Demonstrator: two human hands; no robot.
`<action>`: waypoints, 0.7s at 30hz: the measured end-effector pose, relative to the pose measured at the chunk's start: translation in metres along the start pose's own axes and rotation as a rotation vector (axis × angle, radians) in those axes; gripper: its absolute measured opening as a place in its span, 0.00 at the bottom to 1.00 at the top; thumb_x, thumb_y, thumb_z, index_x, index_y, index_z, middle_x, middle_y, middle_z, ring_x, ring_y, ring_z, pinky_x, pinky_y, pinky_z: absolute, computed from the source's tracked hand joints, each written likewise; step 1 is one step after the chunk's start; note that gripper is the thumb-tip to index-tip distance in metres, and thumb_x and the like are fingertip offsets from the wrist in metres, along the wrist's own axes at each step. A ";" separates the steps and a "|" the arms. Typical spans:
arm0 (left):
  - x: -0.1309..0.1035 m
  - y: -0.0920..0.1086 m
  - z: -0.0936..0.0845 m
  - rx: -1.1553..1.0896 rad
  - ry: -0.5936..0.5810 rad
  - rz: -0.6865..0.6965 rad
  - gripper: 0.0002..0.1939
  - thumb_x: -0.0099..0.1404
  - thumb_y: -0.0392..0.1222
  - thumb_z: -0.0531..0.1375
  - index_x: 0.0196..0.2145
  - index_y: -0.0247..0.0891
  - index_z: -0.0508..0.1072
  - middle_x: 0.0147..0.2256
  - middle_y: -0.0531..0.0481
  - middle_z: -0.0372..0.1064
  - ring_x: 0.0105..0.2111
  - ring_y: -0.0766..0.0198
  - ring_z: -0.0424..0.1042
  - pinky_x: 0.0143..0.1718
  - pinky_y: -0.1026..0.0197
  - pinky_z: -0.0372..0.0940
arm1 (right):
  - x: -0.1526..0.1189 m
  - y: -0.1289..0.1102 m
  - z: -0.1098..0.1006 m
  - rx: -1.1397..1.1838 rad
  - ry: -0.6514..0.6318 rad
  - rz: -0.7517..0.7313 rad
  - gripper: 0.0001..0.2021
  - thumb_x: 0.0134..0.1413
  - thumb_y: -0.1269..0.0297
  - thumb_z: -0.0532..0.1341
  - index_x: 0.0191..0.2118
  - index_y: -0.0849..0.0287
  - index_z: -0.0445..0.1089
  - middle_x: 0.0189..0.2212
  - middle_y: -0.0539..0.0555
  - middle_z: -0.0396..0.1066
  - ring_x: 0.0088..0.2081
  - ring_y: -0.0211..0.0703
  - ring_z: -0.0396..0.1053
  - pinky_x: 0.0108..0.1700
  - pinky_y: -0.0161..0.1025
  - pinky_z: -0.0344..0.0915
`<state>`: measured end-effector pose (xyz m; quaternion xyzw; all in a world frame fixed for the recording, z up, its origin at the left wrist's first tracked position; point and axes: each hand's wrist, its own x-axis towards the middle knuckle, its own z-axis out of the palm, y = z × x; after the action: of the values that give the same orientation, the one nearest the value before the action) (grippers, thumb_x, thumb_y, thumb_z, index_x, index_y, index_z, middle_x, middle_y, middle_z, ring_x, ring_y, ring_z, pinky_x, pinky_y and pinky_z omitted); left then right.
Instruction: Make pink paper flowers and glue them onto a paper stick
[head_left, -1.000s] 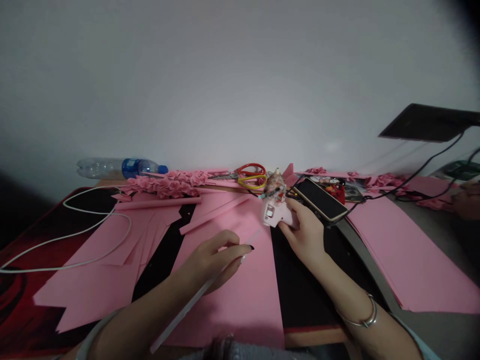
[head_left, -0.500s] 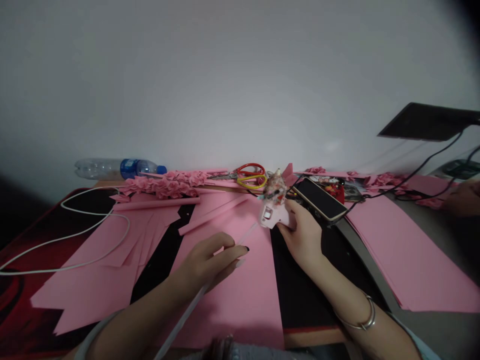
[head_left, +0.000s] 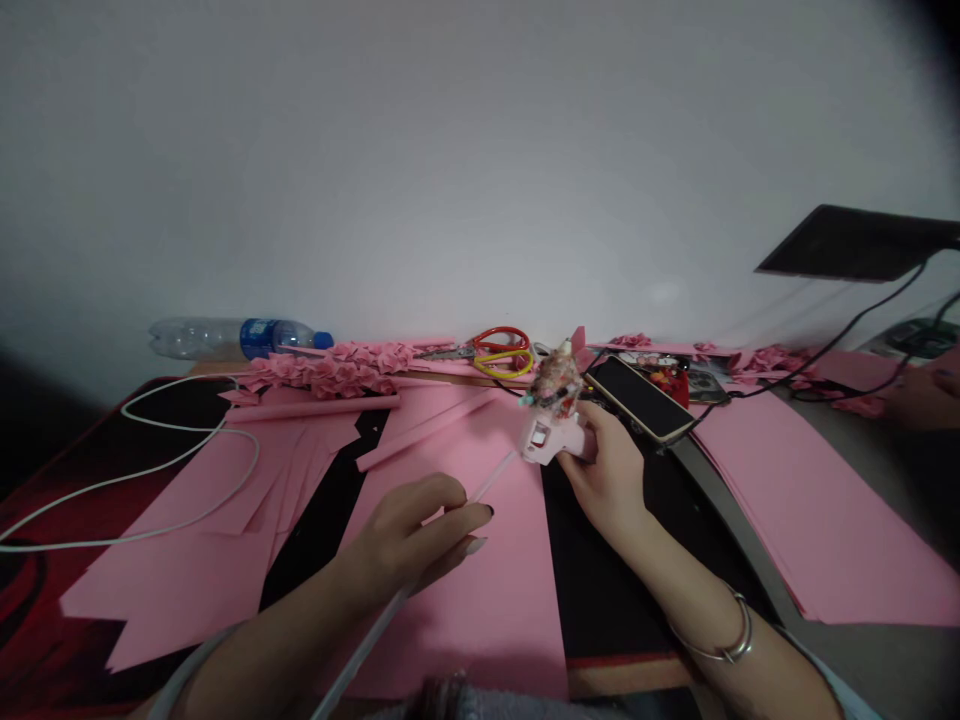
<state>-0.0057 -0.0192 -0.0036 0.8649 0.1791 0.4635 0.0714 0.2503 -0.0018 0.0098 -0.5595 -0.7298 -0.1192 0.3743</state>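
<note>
My right hand (head_left: 604,470) is closed around the handle of a pale pink glue gun (head_left: 551,438), whose front end is crusted with multicoloured glue and scraps. The gun is held above the pink paper sheet (head_left: 480,620), nozzle upward. A long translucent glue stick (head_left: 367,645) runs from the rear of the gun down to the lower left. My left hand (head_left: 424,530) pinches that stick along its length. Whether the stick's upper end sits inside the gun or just meets it, I cannot tell.
Behind lie scissors (head_left: 502,352), pink paper flowers (head_left: 337,370) and a plastic bottle (head_left: 240,338). Right are a phone (head_left: 641,398), stacked pink paper (head_left: 825,520) and a co-worker's hand (head_left: 926,395). Cut sheets (head_left: 202,570) and a white cable (head_left: 127,475) lie left.
The glue gun has turned slightly in my right hand and shifted a little to the right and down. My left hand stays almost still on the glue stick.
</note>
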 end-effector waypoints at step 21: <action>0.014 0.012 -0.003 0.140 -0.069 0.108 0.08 0.70 0.40 0.53 0.42 0.35 0.69 0.29 0.48 0.69 0.28 0.66 0.69 0.30 0.65 0.69 | 0.000 -0.011 -0.006 0.149 -0.092 0.167 0.19 0.53 0.64 0.60 0.51 0.56 0.64 0.42 0.58 0.75 0.37 0.51 0.74 0.38 0.42 0.68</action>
<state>0.0021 -0.0249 0.0121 0.8917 0.1615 0.4229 -0.0080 0.2433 -0.0092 0.0167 -0.5937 -0.7040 -0.0073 0.3896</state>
